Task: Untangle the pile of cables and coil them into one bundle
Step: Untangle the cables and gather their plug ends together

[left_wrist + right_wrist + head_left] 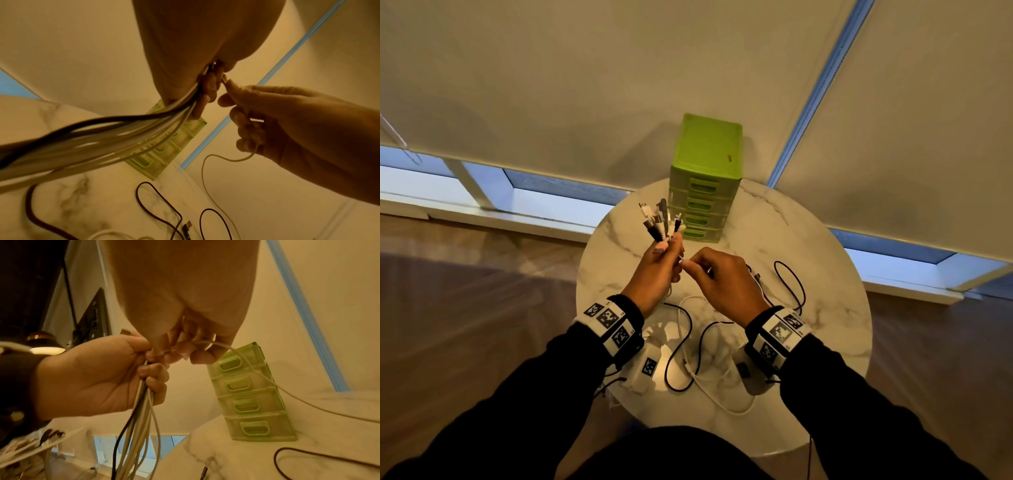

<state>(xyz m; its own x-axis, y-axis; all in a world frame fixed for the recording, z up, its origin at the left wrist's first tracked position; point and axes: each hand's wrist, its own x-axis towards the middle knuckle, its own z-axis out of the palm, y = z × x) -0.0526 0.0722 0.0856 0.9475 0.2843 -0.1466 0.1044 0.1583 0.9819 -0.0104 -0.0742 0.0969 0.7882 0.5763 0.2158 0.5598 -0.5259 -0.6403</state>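
My left hand [661, 265] grips a bunch of white and black cables [98, 139] above the round marble table [825, 260]; their plug ends [659, 219] fan out above the fist. The strands hang down from the fist [141, 415]. My right hand [717, 274] is right beside it and pinches the end of a thin white cable [257, 369] at the left hand's fingertips; that cable trails down to the table [207, 175]. A black cable [792, 284] and a white cable [715, 394] lie in loose loops on the tabletop.
A green set of small plastic drawers [703, 181] stands at the table's far edge, just behind the plug ends. A white marker tag [649, 366] lies on the table near my left wrist. Roller blinds cover the window behind.
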